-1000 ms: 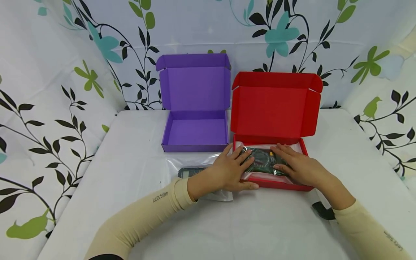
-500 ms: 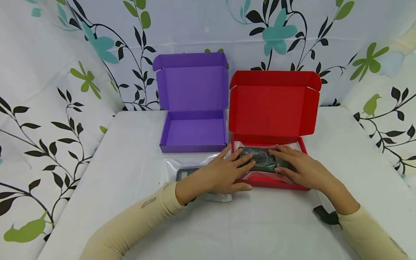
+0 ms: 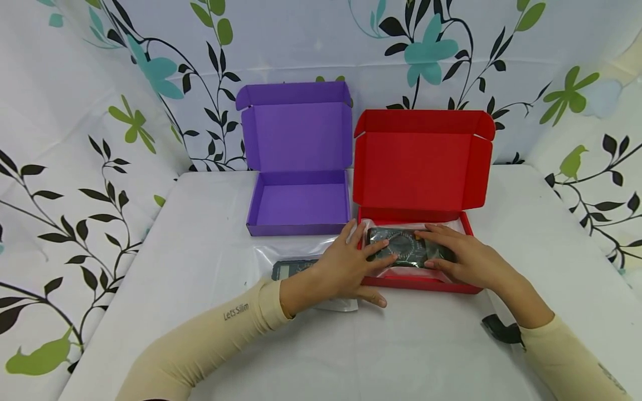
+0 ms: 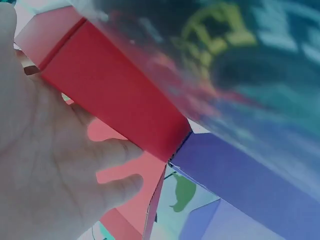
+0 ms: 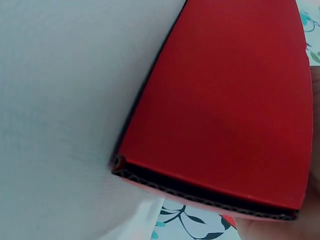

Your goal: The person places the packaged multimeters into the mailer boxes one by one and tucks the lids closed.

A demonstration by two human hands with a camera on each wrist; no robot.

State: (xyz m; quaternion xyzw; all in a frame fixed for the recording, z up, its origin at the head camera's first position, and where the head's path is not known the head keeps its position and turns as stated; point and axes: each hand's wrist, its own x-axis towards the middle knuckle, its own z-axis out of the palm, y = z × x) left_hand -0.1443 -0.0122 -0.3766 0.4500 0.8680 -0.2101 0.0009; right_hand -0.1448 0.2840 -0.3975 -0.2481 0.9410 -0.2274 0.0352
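Red all round: touching bagged meter [image 3: 405, 246] inside box [image 3: 426, 284], seemingly to steady it, with left hand [image 3: 345, 266] spread wide across left edge, right hand [image 3: 466, 257] loosely extended across right.

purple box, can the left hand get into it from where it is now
Probably yes: the left hand is by the near right corner of the purple box, its lid stands open, and nothing shows in between.

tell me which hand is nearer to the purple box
Left. The left hand is close by the front right corner of the purple box. The right hand is farther right, on the bagged device in the red box.
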